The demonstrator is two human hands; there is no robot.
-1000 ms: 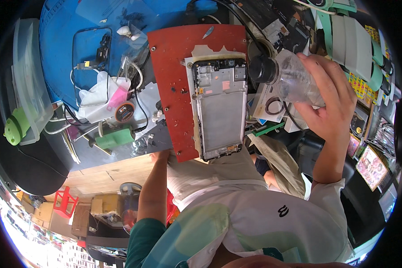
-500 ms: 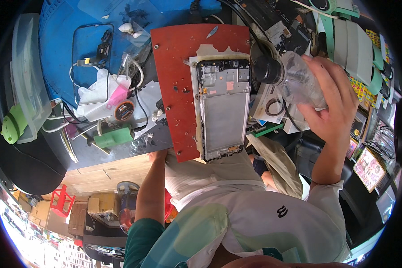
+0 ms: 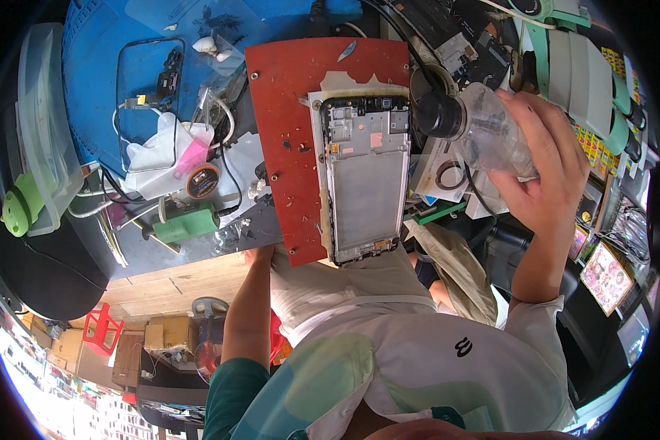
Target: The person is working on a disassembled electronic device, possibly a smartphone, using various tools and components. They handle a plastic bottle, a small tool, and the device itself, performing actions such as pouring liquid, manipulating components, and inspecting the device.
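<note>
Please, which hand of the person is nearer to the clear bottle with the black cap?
Right: the right hand is holding the clear bottle. The left hand, mostly hidden, is near the lower left corner of the red board, away from the bottle.

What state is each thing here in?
Clear plastic bottle with black cap: capped, tipped sideways, held by the right hand.
Red rectangular board: littered with dark specks.
Silvery, black-edged phone frame: inner face exposed, resting over the board.
Green cylindrical object: lying down.
Left hand: mostly hidden, grip unclear.
</note>
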